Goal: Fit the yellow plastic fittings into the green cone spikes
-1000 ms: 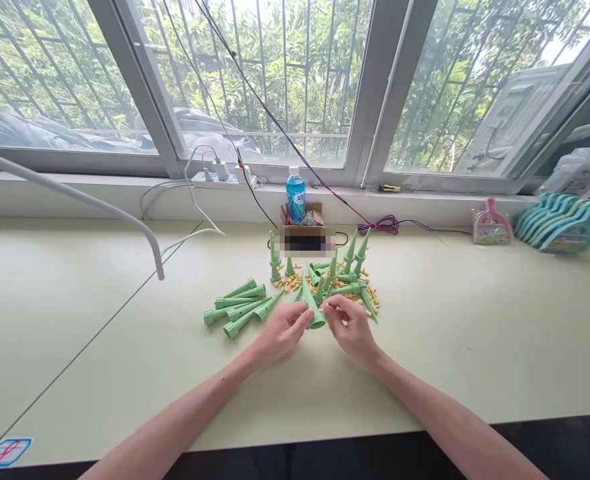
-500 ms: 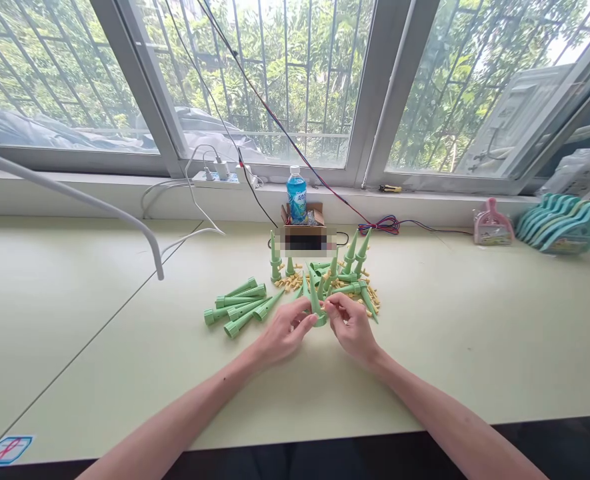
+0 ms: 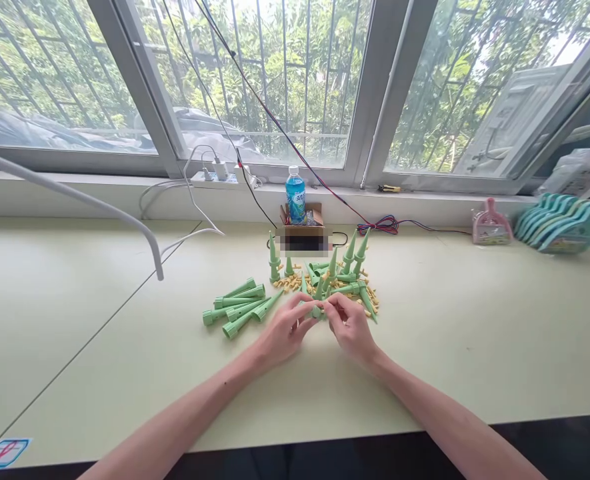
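Between the thumb and fingers of my left hand is a green plastic watering spike, tipped so that mostly one end shows. My right hand is closed in a pinch against the spike's right side; whatever is between its fingertips is too small and covered to make out. Just beyond my hands, small yellow plastic pegs lie scattered among more green spikes, some upright and some lying down. A pile of loose green spikes lies to the left of my left hand.
Behind the parts, a blue-labelled bottle stands in a small cardboard box. A coiled cable lies near the sill. At the right are a pink dustpan and several teal dustpans. A white tube reaches in from the left.
The spike in my left hand has turned from upright with its tip up to tilted, with an end facing me. My right hand keeps pinching at its side, nearly in place.
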A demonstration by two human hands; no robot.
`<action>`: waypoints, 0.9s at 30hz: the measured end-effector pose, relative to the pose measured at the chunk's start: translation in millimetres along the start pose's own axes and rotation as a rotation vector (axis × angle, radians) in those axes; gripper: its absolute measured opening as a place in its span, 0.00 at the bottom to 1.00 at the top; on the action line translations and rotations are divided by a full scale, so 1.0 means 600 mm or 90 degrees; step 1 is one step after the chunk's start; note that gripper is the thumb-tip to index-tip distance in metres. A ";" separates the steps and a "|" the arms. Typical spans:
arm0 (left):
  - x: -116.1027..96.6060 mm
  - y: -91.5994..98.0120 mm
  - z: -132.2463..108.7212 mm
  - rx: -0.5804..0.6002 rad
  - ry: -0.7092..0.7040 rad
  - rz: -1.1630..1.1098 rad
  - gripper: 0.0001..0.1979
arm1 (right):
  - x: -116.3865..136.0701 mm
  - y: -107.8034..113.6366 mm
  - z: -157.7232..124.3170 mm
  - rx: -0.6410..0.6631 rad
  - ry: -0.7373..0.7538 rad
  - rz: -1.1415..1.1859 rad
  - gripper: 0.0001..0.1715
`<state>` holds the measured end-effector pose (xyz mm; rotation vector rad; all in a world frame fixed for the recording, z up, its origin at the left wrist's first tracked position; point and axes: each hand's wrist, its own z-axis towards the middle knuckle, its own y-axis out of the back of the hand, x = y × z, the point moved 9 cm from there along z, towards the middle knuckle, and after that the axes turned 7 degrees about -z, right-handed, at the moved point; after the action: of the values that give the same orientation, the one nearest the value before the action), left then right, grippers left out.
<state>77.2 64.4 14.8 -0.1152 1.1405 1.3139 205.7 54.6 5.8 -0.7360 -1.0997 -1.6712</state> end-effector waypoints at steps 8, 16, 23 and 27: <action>0.010 0.017 -0.003 -0.129 0.055 0.036 0.11 | 0.002 0.006 -0.002 -0.040 -0.018 0.020 0.18; 0.039 0.013 -0.004 -0.127 0.231 -0.229 0.28 | 0.006 0.016 -0.006 -0.073 0.011 0.030 0.17; 0.048 -0.026 -0.011 0.000 0.322 -0.359 0.31 | 0.026 0.008 -0.005 -0.035 0.069 0.017 0.13; 0.041 -0.016 -0.007 -0.010 0.302 -0.357 0.27 | 0.024 0.006 -0.003 -0.030 0.062 0.018 0.14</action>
<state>78.1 75.3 -9.5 -0.7374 1.3632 0.8068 204.0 46.8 18.2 -0.6902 -0.9803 -1.6954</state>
